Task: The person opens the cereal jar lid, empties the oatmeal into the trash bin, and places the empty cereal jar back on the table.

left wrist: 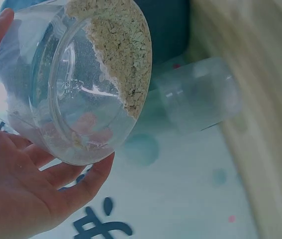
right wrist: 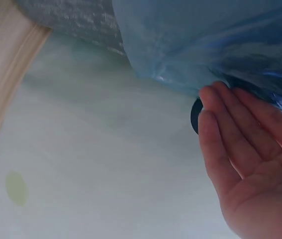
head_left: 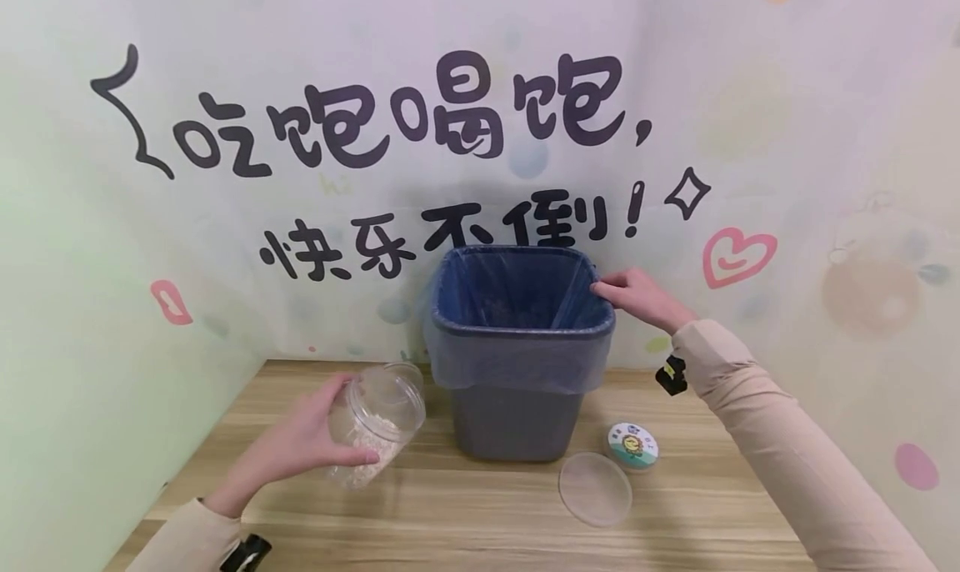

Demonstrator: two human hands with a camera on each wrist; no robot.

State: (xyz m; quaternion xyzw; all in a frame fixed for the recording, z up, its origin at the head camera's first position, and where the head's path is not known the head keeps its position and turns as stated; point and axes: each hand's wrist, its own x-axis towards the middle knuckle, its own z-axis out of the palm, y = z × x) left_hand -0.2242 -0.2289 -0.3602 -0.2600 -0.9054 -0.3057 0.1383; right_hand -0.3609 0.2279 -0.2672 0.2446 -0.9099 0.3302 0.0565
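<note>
My left hand (head_left: pixel 300 434) grips a clear plastic jar (head_left: pixel 352 422), tilted to the right, above the tabletop at the left. Pale flakes like oats (left wrist: pixel 123 55) lie heaped along one side inside it. At the middle, a grey trash bin (head_left: pixel 517 422) stands upright, lined with a translucent bluish bag (head_left: pixel 517 363) folded over its rim. My right hand (head_left: pixel 637 295) holds the bin's right rim. From the right wrist view, its fingers (right wrist: pixel 235 129) lie nearly straight against the bag's outside; the thumb is hidden there.
A second clear container (left wrist: pixel 200 94) stands behind the held jar. Right of the bin, a clear disc-shaped lid (head_left: pixel 596 489) and a round printed white-and-green lid (head_left: pixel 632 447) lie on the wooden table (head_left: pixel 450 522). A printed wall sheet (head_left: pixel 300 197) rises directly behind.
</note>
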